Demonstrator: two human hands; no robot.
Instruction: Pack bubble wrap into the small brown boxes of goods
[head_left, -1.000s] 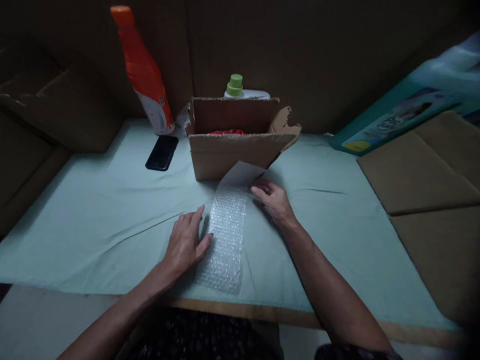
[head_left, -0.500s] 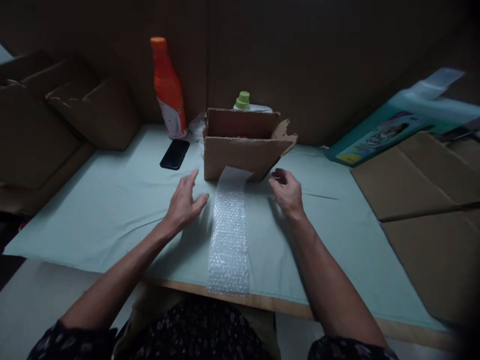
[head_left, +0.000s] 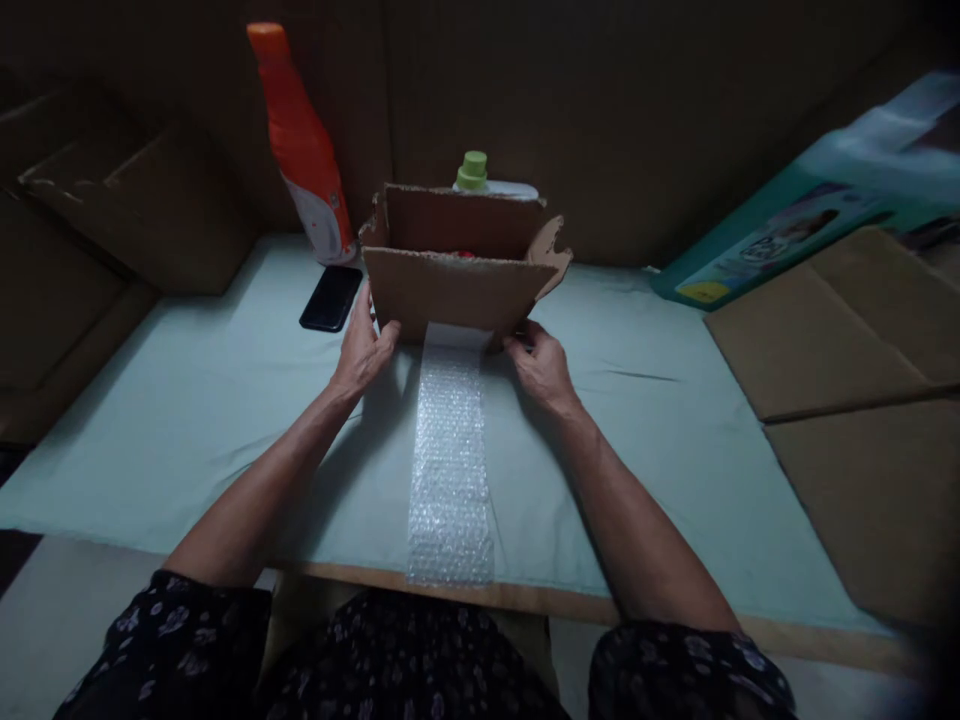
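A cardboard box [head_left: 450, 285] with its top flaps up stands at the middle of the table; something red shows just inside it. My left hand [head_left: 365, 345] grips its lower left side, thumb on the front face and fingers round the side. At the lower right corner, my right hand [head_left: 541, 368] holds the box with its thumb in front; some of its fingers are hidden. A strip of bubble wrap [head_left: 450, 460] lies between my forearms, running from the foot of the box to the table's front edge.
A black phone [head_left: 331, 298] and an orange bottle [head_left: 304, 150] are left of the box. Behind it shows a green-capped bottle [head_left: 472, 172]. Cardboard boxes [head_left: 142, 220] stand at far left. A jug of green liquid [head_left: 780, 230] and flattened cardboard [head_left: 832, 330] are at right.
Both hands have moved in from beside the box and taken hold of its lower sides. The box now looks slightly tilted. The whole view has shifted a little.
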